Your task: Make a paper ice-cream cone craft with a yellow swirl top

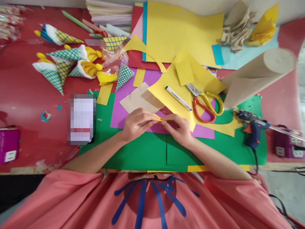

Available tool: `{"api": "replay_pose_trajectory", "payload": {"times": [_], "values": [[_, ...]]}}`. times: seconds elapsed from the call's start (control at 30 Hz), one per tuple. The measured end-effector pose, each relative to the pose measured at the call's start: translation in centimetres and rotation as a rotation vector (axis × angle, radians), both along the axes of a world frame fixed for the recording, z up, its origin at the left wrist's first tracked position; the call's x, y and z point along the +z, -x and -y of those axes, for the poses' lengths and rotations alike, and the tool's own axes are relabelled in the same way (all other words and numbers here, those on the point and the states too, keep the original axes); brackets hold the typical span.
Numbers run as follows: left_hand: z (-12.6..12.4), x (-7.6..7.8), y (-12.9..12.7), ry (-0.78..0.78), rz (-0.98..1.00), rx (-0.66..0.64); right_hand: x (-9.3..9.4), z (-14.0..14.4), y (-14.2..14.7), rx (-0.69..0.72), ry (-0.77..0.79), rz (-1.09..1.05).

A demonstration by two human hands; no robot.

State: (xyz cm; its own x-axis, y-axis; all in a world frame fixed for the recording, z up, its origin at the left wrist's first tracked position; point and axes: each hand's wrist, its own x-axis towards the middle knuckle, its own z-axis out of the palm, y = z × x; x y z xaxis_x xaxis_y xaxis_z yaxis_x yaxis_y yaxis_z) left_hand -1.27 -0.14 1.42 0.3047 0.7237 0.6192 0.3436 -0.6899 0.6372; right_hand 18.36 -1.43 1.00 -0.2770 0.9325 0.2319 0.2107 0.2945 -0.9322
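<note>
Between my two hands is a small piece of yellow paper [157,118], pinched at both ends and seen nearly edge-on. The fingertips of my left hand [138,124] close on its left end. My right hand [177,128] pinches the other end with thumb and forefinger. Both hands hover over a purple sheet [205,131] on a green mat [143,149]. Just beyond them lie a beige paper piece [140,98], a large yellow sheet [164,79] and a white marker [178,98]. Scissors [205,103] with red and yellow handles rest on the yellow sheet.
A glue gun [254,127] lies at right, near a brown paper roll [259,76]. Several patterned paper cones [51,74] sit at far left, above a blurred phone [82,119]. Stacked yellow sheets [183,31] and crumpled brown paper [238,27] are at the back.
</note>
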Motion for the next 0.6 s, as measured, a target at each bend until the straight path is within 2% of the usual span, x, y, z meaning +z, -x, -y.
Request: {"api": "replay_pose_trajectory", "payload": {"times": [0.13,0.2,0.37,0.6], "values": [[0.04,0.00,-0.01,-0.015,-0.016,-0.015,-0.06,-0.03,-0.16,0.042,-0.063,-0.056],[0.15,-0.08,0.04,0.010,-0.014,-0.014,0.04,-0.09,-0.10,0.031,0.033,-0.114],[0.61,-0.31,0.30,0.206,0.051,0.029,0.52,-0.48,0.23,-0.007,0.395,-0.335],[0.63,-0.12,0.21,0.203,0.032,0.026,0.70,-0.92,0.24,0.030,0.469,-0.400]]}}
